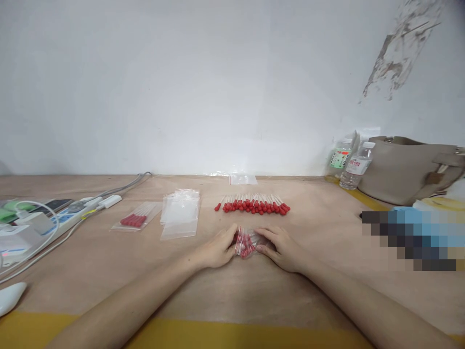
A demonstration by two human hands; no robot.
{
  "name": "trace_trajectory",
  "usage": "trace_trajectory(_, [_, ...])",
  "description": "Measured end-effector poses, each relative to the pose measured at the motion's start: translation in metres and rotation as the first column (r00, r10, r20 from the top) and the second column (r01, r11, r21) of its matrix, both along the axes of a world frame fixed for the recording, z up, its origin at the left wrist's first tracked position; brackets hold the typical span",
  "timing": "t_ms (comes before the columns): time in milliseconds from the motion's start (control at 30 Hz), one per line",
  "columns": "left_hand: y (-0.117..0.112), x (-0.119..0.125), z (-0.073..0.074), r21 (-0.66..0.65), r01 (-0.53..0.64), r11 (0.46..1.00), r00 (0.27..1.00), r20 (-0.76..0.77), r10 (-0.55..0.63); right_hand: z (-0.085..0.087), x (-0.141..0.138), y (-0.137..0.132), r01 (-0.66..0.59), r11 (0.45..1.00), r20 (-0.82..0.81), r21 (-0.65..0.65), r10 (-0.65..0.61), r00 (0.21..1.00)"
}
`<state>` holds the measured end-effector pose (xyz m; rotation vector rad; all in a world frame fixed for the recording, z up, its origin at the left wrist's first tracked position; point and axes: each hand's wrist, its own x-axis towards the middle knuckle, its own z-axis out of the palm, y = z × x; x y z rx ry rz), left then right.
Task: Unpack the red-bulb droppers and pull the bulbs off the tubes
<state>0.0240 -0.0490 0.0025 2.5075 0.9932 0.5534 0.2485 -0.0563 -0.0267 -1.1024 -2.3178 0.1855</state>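
Observation:
My left hand (217, 249) and my right hand (281, 248) meet at the middle of the wooden table (232, 286). Both pinch a small clear plastic bag (247, 242) that holds red-tipped sticks. Just beyond the hands lies a row of loose red-tipped sticks (254, 205), tips toward me. To the left sit a stack of empty clear bags (180, 213) and one filled bag of red-tipped sticks (136, 217).
A power strip with chargers and cables (54, 220) crowds the left side. Another clear bag (242, 179) lies by the wall. Two water bottles (350, 165) and a beige handbag (410, 169) stand at the back right. A white object (10, 296) pokes in at the left edge.

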Motion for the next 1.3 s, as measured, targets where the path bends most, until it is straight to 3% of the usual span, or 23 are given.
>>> trace_trajectory(300, [0.003,0.0,-0.002,-0.039,0.047,0.998,0.988,0.151,-0.041,0.0,-0.001,0.001,0.014,1.0,0.0,0.019,-0.014,1.0])
trace_trajectory(533, [0.013,-0.005,-0.012,-0.091,-0.041,0.995,0.941,0.332,0.069,-0.001,0.001,0.001,0.041,0.999,0.024,0.022,-0.042,0.999])
trace_trajectory(700, [0.025,-0.043,0.017,-0.325,0.003,0.946,0.954,0.285,0.095,0.0,0.001,0.001,0.073,0.997,0.039,0.037,-0.074,0.996])
trace_trajectory(800, [0.036,-0.082,0.043,-0.382,-0.051,0.923,0.953,0.259,0.16,0.0,0.002,0.001,0.07,0.997,0.046,0.038,-0.071,0.996])
trace_trajectory(867, [0.043,-0.104,0.056,-0.394,-0.118,0.911,0.909,0.327,0.259,0.0,0.002,0.001,0.067,0.997,0.048,0.036,-0.069,0.996])
trace_trajectory(933, [0.05,-0.117,0.063,-0.323,-0.224,0.919,0.812,0.46,0.36,0.001,0.002,0.001,0.068,0.997,0.049,0.033,-0.069,0.996])
trace_trajectory(1033, [0.063,-0.114,0.058,-0.156,-0.376,0.914,0.71,0.585,0.392,0.001,0.001,0.001,0.071,0.997,0.054,0.023,-0.072,0.996])
trace_trajectory(1167, [0.087,-0.082,0.035,0.093,-0.511,0.854,0.754,0.526,0.394,0.002,0.001,0.0,0.082,0.997,0.065,0.012,-0.082,0.994])
trace_trajectory(1300, [0.106,-0.052,0.011,0.292,-0.51,0.809,0.828,0.422,0.369,0.004,0.0,-0.001,0.087,0.996,0.073,0.013,-0.088,0.993])
